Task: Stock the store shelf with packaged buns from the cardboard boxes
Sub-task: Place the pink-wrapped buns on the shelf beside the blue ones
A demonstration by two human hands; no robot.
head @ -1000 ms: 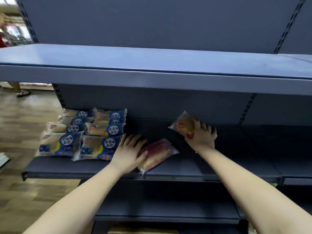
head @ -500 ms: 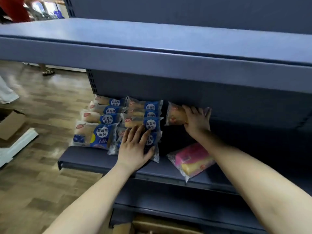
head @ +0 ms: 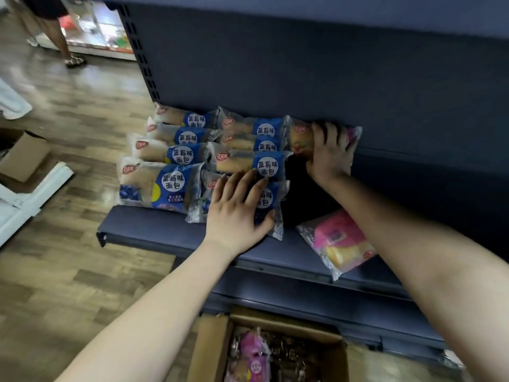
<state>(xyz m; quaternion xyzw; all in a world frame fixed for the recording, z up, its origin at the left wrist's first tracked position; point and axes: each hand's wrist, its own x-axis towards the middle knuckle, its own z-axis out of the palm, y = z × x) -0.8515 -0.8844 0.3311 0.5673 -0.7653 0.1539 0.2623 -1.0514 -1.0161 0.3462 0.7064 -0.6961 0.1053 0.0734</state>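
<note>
Pink rear pack [head: 300, 140] stays gripped by right hand [head: 329, 155]; left hand [head: 234, 213] still flat.

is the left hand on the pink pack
No, the left hand lies flat on a blue pack, and the pink pack lies apart to its right.

Wood-plank floor [head: 68, 271] — bright lit display [head: 93, 28] far back, white boards [head: 27, 199] left
</note>
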